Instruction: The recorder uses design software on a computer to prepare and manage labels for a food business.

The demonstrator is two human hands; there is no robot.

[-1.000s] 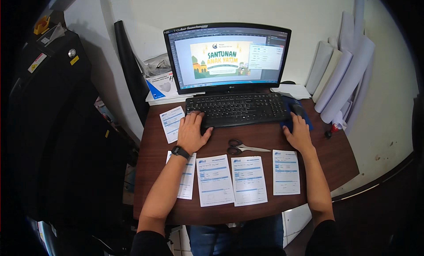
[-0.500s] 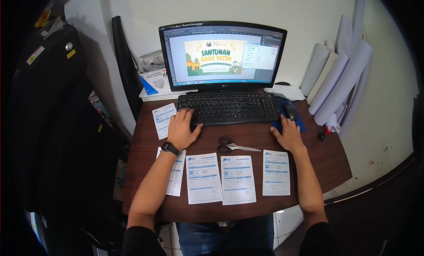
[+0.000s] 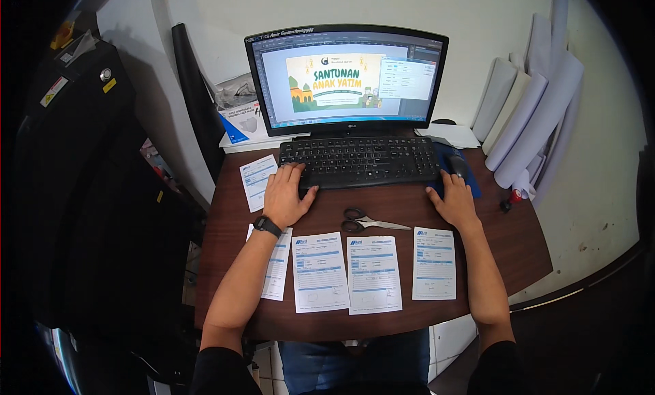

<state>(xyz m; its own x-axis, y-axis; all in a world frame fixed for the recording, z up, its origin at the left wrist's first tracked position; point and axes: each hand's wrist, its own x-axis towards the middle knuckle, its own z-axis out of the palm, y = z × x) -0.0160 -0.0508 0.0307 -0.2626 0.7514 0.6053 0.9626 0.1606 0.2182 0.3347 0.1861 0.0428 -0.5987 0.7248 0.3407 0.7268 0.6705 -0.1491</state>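
Note:
My left hand rests at the front left corner of the black keyboard. Its fingertips touch the left keys, its thumb stretches out to the right, and a dark watch sits on that wrist. My right hand lies open with fingers spread at the front edge of the blue mouse pad, just in front of the black mouse. Neither hand holds anything. Beyond the keyboard, the monitor shows a colourful banner design with a small dialog window over its right side.
Between my arms lie black-handled scissors and several printed forms. Another form is left of the keyboard. Paper rolls lean at the right, near a red and black stamp. A mask box stands behind left.
The whole view has shifted slightly, so the desk appears a little further right. My right hand has edged forward a little toward the mouse; my left hand stays at the keyboard.

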